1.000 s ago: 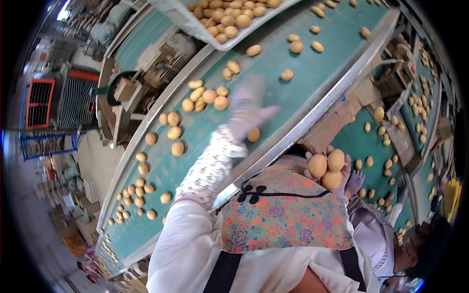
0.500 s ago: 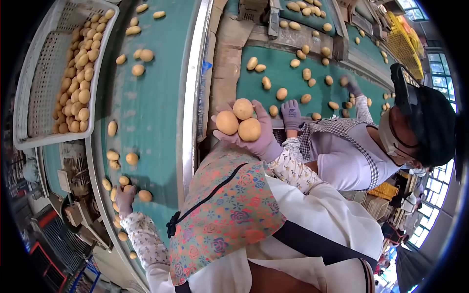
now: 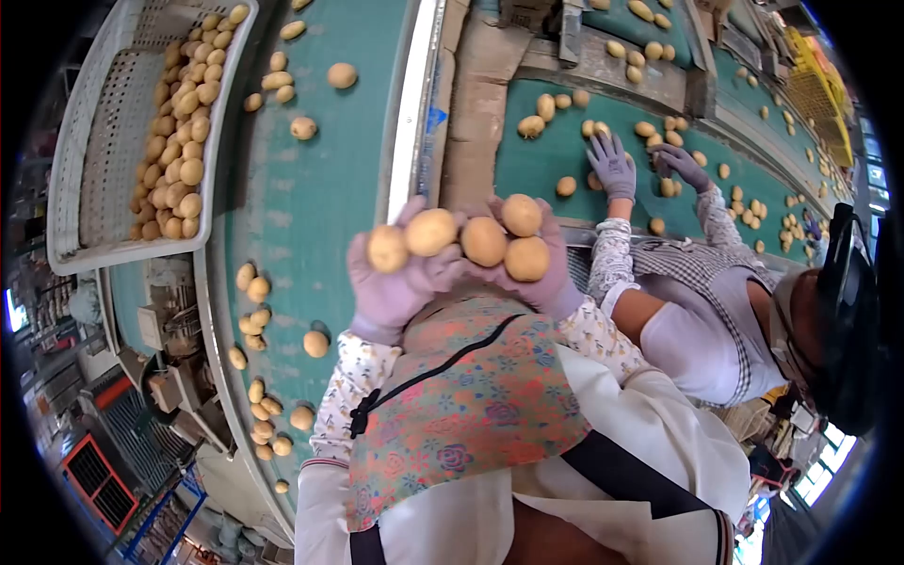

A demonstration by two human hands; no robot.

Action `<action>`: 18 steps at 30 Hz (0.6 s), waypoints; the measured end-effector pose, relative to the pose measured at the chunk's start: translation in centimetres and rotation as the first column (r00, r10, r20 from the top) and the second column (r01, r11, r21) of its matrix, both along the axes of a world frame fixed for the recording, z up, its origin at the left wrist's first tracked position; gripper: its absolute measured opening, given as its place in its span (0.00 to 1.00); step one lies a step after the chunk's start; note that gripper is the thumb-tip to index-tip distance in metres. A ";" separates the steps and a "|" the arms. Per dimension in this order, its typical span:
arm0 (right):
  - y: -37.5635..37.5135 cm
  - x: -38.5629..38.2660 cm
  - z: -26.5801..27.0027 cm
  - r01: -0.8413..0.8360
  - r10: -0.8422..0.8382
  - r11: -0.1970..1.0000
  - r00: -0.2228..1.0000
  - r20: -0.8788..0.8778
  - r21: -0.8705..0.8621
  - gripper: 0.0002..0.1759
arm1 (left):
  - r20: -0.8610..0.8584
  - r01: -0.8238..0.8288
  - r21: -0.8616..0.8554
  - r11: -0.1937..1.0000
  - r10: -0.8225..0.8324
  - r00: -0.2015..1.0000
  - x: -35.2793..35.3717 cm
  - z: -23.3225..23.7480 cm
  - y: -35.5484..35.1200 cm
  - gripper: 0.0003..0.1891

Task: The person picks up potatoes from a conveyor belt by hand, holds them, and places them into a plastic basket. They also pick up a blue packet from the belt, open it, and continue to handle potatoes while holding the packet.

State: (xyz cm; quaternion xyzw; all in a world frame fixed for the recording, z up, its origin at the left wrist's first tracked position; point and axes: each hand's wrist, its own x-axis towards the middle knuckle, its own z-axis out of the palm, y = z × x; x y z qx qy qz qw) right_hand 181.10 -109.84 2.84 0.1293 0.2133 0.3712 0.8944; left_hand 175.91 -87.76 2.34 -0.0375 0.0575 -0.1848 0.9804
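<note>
Both my hands wear purple gloves and are raised together in front of my floral apron (image 3: pixel 471 395). My left hand (image 3: pixel 391 287) holds two potatoes (image 3: pixel 410 240). My right hand (image 3: pixel 541 273) cups three potatoes (image 3: pixel 513 240). The two hands touch, so the potatoes form one row above the edge of the green conveyor belt (image 3: pixel 320 188). Loose potatoes lie scattered on that belt.
A white plastic crate (image 3: pixel 104 141) with several potatoes stands at the belt's far side. A co-worker (image 3: pixel 716 301) on my right reaches gloved hands (image 3: pixel 612 165) onto a second green belt (image 3: pixel 565 141). A metal rail (image 3: pixel 410 122) and cardboard separate the belts.
My left hand has left the belt's far edge and come up beside the right hand, now holding two potatoes. The right hand still holds its three. The view has shifted.
</note>
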 end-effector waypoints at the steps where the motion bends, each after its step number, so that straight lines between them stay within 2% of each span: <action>1: 0.0 -0.4 0.4 0.038 0.024 0.960 0.975 0.219 -0.277 0.37 | -0.008 0.044 -0.003 0.999 -0.044 0.999 0.4 0.2 -0.6 0.43; 2: -0.1 -0.8 0.8 0.139 0.105 0.843 0.905 0.413 -0.519 0.37 | -0.023 0.041 0.000 0.999 -0.041 0.999 0.7 0.2 -1.1 0.43; 5: -1.4 0.1 0.3 0.289 0.266 0.740 0.703 0.659 -0.607 0.36 | -0.059 0.049 0.038 0.998 -0.047 0.997 1.4 0.0 -2.1 0.43; 7: -1.7 0.2 -0.5 0.340 0.256 0.718 0.682 0.685 -0.607 0.37 | -0.103 0.057 0.130 0.990 -0.044 0.994 1.7 0.2 -2.4 0.43; 9: -1.8 0.2 -0.7 0.407 0.288 0.653 0.647 0.706 -0.639 0.37 | -0.065 0.048 0.051 0.998 -0.045 0.997 1.9 0.1 -2.5 0.41; 10: -1.8 0.4 -0.9 0.323 0.216 0.732 0.725 0.654 -0.600 0.37 | -0.041 0.047 0.011 0.999 -0.047 0.998 2.1 0.0 -2.6 0.41; 11: -1.9 0.6 -1.1 0.247 0.149 0.801 0.800 0.581 -0.545 0.37 | -0.101 0.057 0.100 0.993 -0.047 0.994 2.6 0.4 -2.7 0.40; 12: -2.3 1.5 -1.7 0.089 0.043 0.937 0.929 0.366 -0.336 0.38 | -0.157 0.071 0.181 0.981 -0.043 0.987 3.6 1.2 -2.9 0.38; 13: -3.0 2.5 -2.3 0.002 0.005 0.997 0.995 0.103 -0.072 0.38 | -0.213 0.096 0.250 0.963 -0.042 0.976 4.6 1.3 -3.3 0.37; 14: -3.3 3.3 -2.9 0.081 -0.077 0.986 0.996 0.037 -0.142 0.40 | -0.239 0.169 0.364 0.916 -0.084 0.967 6.3 0.5 -4.1 0.32; 15: -3.8 4.0 -3.8 0.189 -0.105 0.931 0.958 0.266 -0.312 0.42 | -0.105 0.174 0.632 0.755 -0.139 0.985 7.6 2.4 -5.7 0.28; 16: -4.3 4.6 -4.7 0.325 -0.094 0.824 0.886 0.454 -0.464 0.44 | 0.202 -0.049 0.868 0.493 -0.262 0.944 8.3 3.5 -6.1 0.27; 17: -4.4 5.7 -4.3 0.273 -0.290 0.929 0.956 -0.034 -0.249 0.45 | 0.275 -0.156 0.918 0.364 -0.304 0.912 7.8 2.9 -6.2 0.25; 18: -4.4 6.2 -3.7 0.234 -0.294 0.907 0.947 -0.130 -0.351 0.44 | 0.335 -0.271 0.937 0.219 -0.347 0.876 7.4 2.4 -6.2 0.24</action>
